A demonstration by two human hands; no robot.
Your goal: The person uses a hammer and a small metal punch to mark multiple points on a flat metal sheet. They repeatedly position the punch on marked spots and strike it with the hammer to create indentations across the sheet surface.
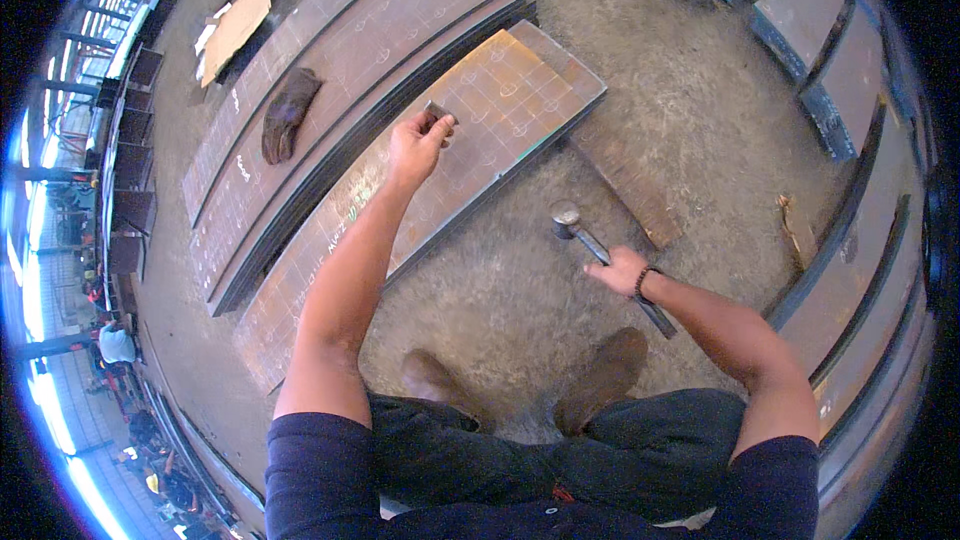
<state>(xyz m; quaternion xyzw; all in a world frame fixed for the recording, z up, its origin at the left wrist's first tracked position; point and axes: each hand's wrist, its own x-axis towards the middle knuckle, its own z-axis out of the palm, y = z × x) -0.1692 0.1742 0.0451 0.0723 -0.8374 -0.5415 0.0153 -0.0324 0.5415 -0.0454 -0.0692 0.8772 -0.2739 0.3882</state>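
My right hand [622,272] is wrapped round the handle of a hammer [566,217], whose metal head points away from me over the floor. Out ahead, my left hand [418,145] pinches a small dark metal piece [440,114]; its exact kind is too small to tell. That hand is just above a long rusty steel plate [480,90] marked with chalk lines and circles. I cannot tell whether the small piece touches the plate.
Stacked steel plates [390,25] lie beyond on the left, with a dark brown glove-like item [291,115] on top. Cardboard [236,28] is farther off. A flat steel strip [630,185] rests on the floor, and more plates [850,270] are stacked at the right. A person [117,342] is far left.
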